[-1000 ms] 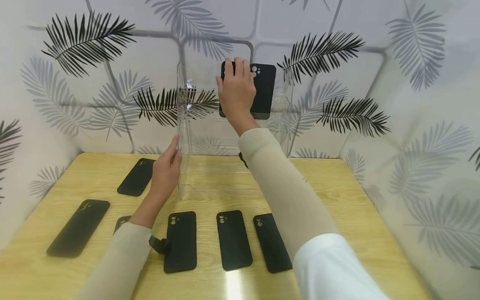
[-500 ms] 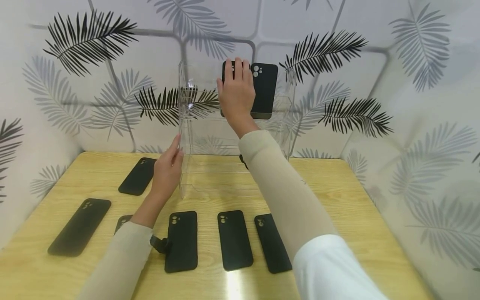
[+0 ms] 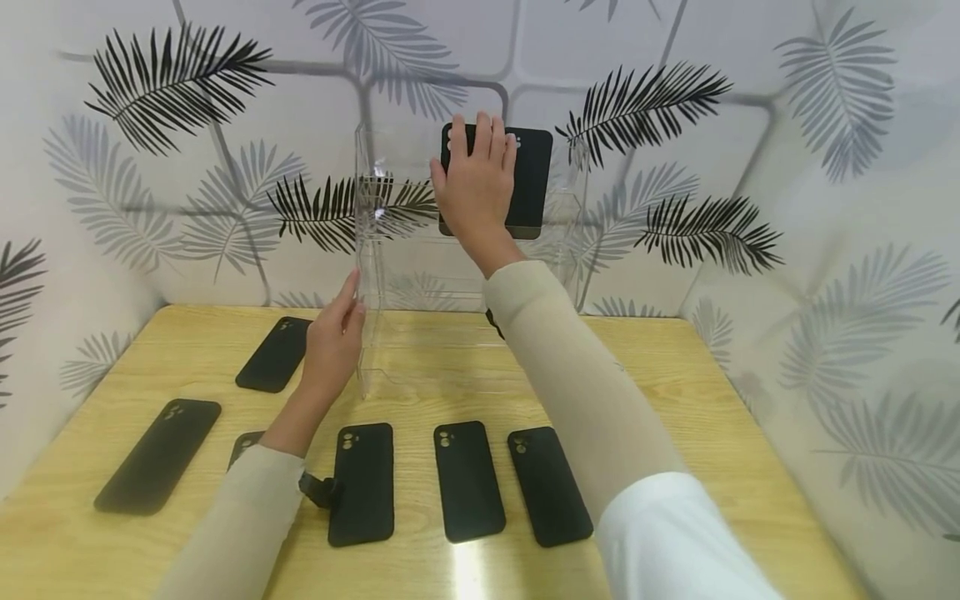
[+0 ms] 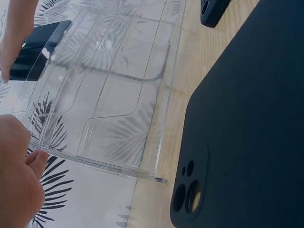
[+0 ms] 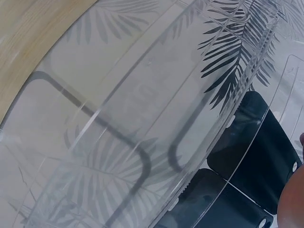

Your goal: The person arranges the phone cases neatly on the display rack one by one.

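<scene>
Two black phone cases stand side by side on the top tier of a clear acrylic display stand [image 3: 369, 275] in the head view. My right hand [image 3: 476, 187] lies over the left phone case [image 3: 470, 137] with straight fingers and overlaps the edge of the right phone case [image 3: 534, 183]. Most of the left case is hidden behind that hand. Lower down, my left hand [image 3: 333, 346] holds the stand's left side panel by its front edge. In the left wrist view, the thumb [image 4: 37, 162] sits right at this panel.
Several more black phone cases lie on the wooden table [image 3: 637, 367]: a front row with one case [image 3: 469, 479] in the middle, and two at the left, including a far one [image 3: 273, 354]. My left forearm partly covers another case [image 3: 243, 442]. A leaf-patterned wall stands behind.
My right hand has shifted slightly right, its fingers now reaching over the edge of the right phone case. The left hand has stayed on the panel.
</scene>
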